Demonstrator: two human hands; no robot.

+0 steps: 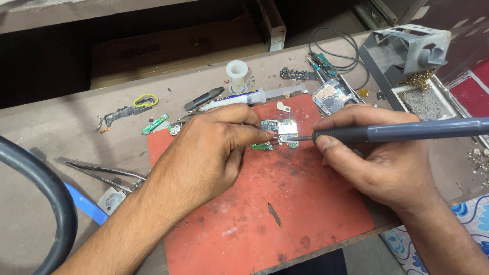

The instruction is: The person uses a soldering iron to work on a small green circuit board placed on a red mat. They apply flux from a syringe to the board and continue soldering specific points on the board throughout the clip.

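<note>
Nearest my view, a dark hose [48, 198] curves past my left forearm, and beyond it the red mat [285, 214] covers the bench [61, 127].

My left hand [209, 153] rests on the mat with fingertips pinched together at a small board [279, 126], seemingly on a fine tool, though I cannot tell what it is. My right hand [377, 163] is wrapped shut on the iron [397, 132], whose tip meets a small part [288, 138] at the board's near edge.

I judge the board light, stiff, thin and fragile; it would slide on the mat unless pinned. I would hold it by its bare edges, never on the components. The iron is best kept by its dark handle, well back from the tip.

Around it lie a green piece [262, 146], a syringe [254, 97], a white cap [237, 74], tweezers [97, 170], another board [331, 97] and a grey stand [407, 51].
</note>
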